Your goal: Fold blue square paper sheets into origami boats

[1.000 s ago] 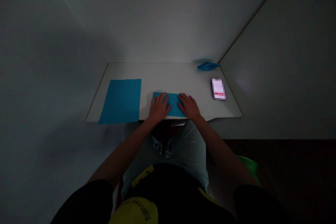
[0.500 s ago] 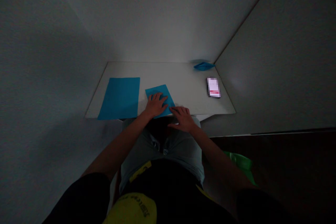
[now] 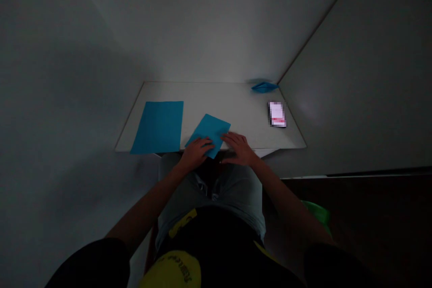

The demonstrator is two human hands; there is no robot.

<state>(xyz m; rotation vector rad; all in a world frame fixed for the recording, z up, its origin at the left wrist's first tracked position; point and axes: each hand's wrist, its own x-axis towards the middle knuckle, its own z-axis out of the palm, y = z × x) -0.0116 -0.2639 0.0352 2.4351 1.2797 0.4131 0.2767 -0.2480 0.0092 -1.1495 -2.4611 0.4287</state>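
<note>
A small blue sheet of paper (image 3: 209, 127), apparently folded, lies turned at an angle near the front edge of the white table. Across its lower left part rest the outstretched fingers of my left hand (image 3: 196, 152), with the palm just off the table edge. My right hand (image 3: 240, 149) is at the paper's right edge, fingers extended and the fingertips touching or very near it. Neither hand visibly grips the paper. Part of its lower side is covered by my left fingers.
A larger blue sheet (image 3: 160, 126) lies flat on the left of the table (image 3: 232, 99), slightly over its front edge. At the back right corner sits a folded blue paper boat (image 3: 264, 87). A phone (image 3: 277, 114) with a lit screen lies below it. Walls enclose the table's back and sides.
The small blue paper has been rotated on the table, so a corner now points away from me. My left hand slid back toward the front edge; my right hand stayed beside the paper.
</note>
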